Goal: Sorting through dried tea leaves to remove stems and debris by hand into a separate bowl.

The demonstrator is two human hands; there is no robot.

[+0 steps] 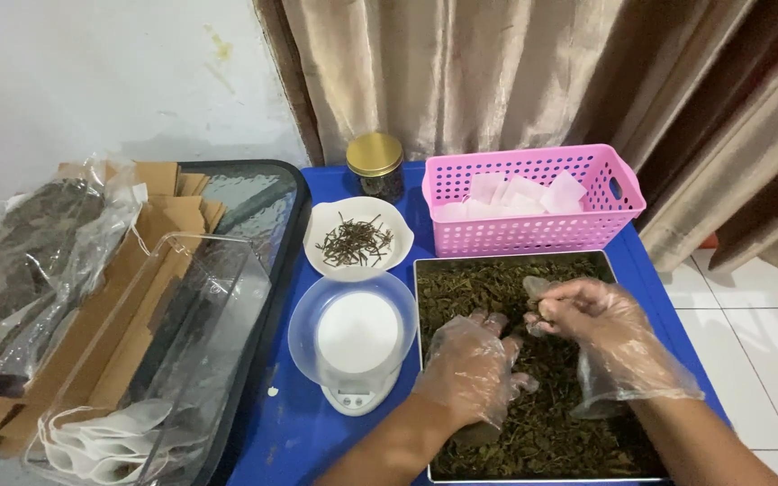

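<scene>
My left hand (468,367) sits at six o'clock, palm down, gloved fingers spread and curled. My right hand (587,317), at four o'clock, is gloved too, fingertips pinched together toward nine o'clock. Both forearms are bare.

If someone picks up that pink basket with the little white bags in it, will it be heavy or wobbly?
Probably light: the pink basket is thin plastic full of holes, and the white bags in it look flat and papery. It would likely keep its shape, since its walls stand straight. The bags lie loose, so they might slide or flutter out if it tips.
</scene>
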